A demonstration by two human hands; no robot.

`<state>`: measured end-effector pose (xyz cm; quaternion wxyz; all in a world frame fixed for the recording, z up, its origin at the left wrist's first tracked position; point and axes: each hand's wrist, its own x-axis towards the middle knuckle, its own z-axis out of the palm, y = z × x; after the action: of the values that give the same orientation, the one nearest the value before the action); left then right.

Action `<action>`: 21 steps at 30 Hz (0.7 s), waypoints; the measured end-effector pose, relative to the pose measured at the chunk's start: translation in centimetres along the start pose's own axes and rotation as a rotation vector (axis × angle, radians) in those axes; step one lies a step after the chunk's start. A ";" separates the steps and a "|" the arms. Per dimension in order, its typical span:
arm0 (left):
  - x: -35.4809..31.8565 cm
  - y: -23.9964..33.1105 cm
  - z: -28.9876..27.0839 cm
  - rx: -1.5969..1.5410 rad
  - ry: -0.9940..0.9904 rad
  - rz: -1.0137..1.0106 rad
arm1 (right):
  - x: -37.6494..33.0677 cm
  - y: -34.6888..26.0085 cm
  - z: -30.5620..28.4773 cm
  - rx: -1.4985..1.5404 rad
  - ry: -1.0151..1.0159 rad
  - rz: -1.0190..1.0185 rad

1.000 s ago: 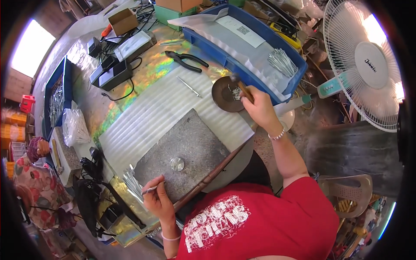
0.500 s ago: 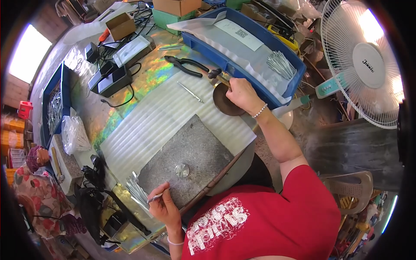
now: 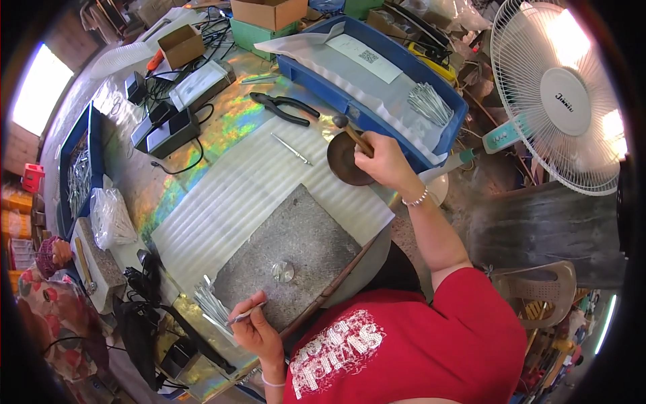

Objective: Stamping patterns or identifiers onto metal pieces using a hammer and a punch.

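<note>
My right hand [image 3: 386, 163] is closed around the wooden handle of a small hammer [image 3: 357, 137], its head raised over a round brown dish [image 3: 338, 163]. Lower left, my left hand [image 3: 260, 334] pinches a thin silvery metal strip [image 3: 246, 314] at the near left edge of a grey stone slab [image 3: 296, 232]. On the slab lies a small shiny round disc [image 3: 282, 271]. Beside my left hand, a bundle of similar thin strips [image 3: 211, 308] rests at the slab's left corner. A slim silver pointed tool [image 3: 291, 148] lies on white foam sheeting [image 3: 202, 215].
Black-handled pliers [image 3: 285, 108] lie beyond the foam. A blue tray [image 3: 350, 108] with metal strips stands far right, near a fan [image 3: 565, 101]. At left are another blue tray [image 3: 96, 128], a plastic bag [image 3: 111, 217], a stone block with a hammer, and another person [image 3: 54, 296].
My right hand and the hammer have drawn slightly right and toward me. My left hand still pinches the strip and has barely shifted. The whole view has moved a little.
</note>
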<state>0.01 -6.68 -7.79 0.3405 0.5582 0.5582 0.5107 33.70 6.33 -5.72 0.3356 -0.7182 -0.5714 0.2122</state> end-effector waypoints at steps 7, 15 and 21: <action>0.2 1.3 -0.3 -0.226 0.009 -0.077 | -5.4 -2.4 -0.2 0.853 -0.186 0.308; 0.4 3.8 0.3 -0.386 -0.049 -0.284 | -9.3 -7.2 2.6 1.086 -0.508 0.239; 0.4 4.0 -1.2 -0.851 -0.183 -0.563 | -10.5 -10.9 3.0 1.156 -0.712 0.318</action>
<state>-0.11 -7.10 -3.57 0.7091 0.2409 0.3976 0.5302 21.57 -1.71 -0.68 0.4212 -0.3860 -0.3301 0.7514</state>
